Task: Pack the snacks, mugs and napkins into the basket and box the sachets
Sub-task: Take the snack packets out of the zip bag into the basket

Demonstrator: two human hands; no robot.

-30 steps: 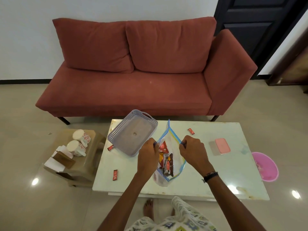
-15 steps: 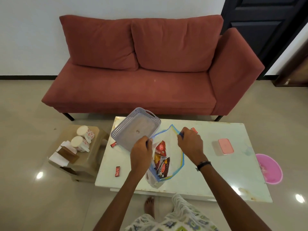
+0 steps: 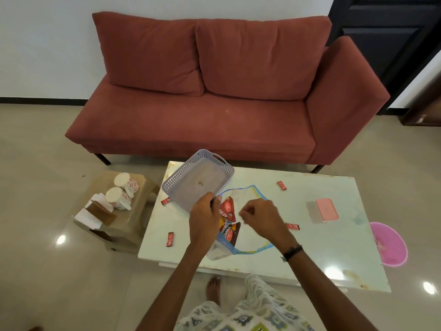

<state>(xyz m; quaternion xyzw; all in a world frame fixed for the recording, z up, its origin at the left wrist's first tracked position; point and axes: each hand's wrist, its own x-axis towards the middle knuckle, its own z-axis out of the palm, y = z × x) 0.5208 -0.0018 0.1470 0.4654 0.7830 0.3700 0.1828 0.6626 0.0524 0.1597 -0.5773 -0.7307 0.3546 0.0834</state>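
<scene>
Over table [image 3: 310,240], left hand [image 3: 205,220] pinches bag [image 3: 241,249].

grey perforated basket [image 3: 198,179] empty at table's ten o'clock, clear zip bag [image 3: 241,225] of red snack packets [image 3: 228,209] at six, red sachets [image 3: 281,185] scattered, pink-lidded box [image 3: 323,210] at three, two mugs [image 3: 121,189] and napkins [image 3: 89,217] at nine

A: Even, bright indoor light is filling the room, and ceiling lamps are glaring as white spots off the glossy floor [image 3: 60,239].

B: The bench [image 3: 334,247] is mirroring one too, near its front edge. Shadows are staying soft, the sofa [image 3: 214,115] is bowing with wide-angle distortion, and focus is holding sharp.
</scene>
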